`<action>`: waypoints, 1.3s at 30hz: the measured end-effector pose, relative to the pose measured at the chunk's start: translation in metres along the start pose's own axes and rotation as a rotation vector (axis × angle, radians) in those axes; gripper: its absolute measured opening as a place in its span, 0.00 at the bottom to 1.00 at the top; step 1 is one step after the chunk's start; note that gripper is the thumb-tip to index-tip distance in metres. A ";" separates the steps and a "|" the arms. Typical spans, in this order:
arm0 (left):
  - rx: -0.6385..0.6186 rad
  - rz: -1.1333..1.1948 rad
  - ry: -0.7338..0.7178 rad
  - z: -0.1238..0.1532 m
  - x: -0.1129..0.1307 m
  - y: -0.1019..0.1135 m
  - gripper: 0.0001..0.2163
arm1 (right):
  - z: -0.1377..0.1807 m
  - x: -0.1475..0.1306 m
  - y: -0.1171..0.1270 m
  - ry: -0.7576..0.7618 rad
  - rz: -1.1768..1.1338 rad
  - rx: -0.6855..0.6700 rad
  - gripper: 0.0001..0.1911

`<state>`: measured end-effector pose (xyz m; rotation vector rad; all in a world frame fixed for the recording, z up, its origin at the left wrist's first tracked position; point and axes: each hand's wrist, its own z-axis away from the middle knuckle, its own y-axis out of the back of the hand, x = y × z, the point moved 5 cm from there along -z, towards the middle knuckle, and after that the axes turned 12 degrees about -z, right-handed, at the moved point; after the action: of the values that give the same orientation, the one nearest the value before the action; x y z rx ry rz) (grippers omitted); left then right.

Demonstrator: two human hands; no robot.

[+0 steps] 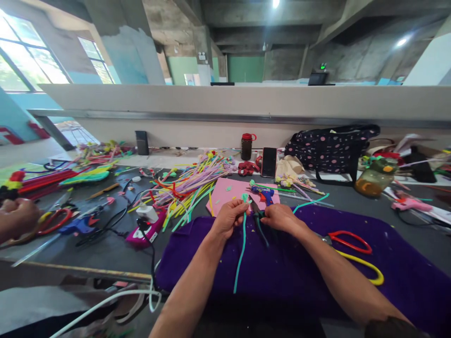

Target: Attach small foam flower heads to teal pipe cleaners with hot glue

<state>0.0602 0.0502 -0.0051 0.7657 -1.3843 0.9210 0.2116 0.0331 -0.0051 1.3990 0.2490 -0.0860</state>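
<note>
In the head view my left hand (229,217) pinches a teal pipe cleaner (240,260), whose long end hangs down over a purple cloth (197,263). A small teal shape (244,197) shows at its fingertips. Closed around a pair of dark-handled pliers (258,217), my right hand (280,217) is just to the right. The jaws point up beside the left fingertips; whether they touch the pipe cleaner I cannot tell. A blue glue gun (265,193) lies behind the right hand on a pink sheet (225,188).
Red-and-yellow-handled scissors (352,244) lie right on the cloth. Many pipe cleaners (200,176) pile up behind. A magenta power strip (146,231) with cables stands left, near another person's hand (17,218). Behind are a phone (269,162), a bottle (246,148) and a bag (327,150).
</note>
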 end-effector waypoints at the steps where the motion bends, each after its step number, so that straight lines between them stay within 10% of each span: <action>1: 0.004 -0.005 0.004 0.000 -0.001 0.000 0.12 | 0.001 0.000 0.001 0.007 -0.001 -0.010 0.17; 28: 0.021 -0.024 -0.009 0.000 0.004 0.000 0.11 | 0.019 -0.008 0.014 0.078 -0.273 0.106 0.18; 39: 0.023 -0.117 -0.079 0.012 0.013 -0.011 0.12 | 0.029 -0.006 0.013 0.256 -1.239 0.218 0.11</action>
<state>0.0636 0.0357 0.0095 0.8997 -1.3841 0.8239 0.2124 0.0062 0.0134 1.2791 1.3249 -0.9748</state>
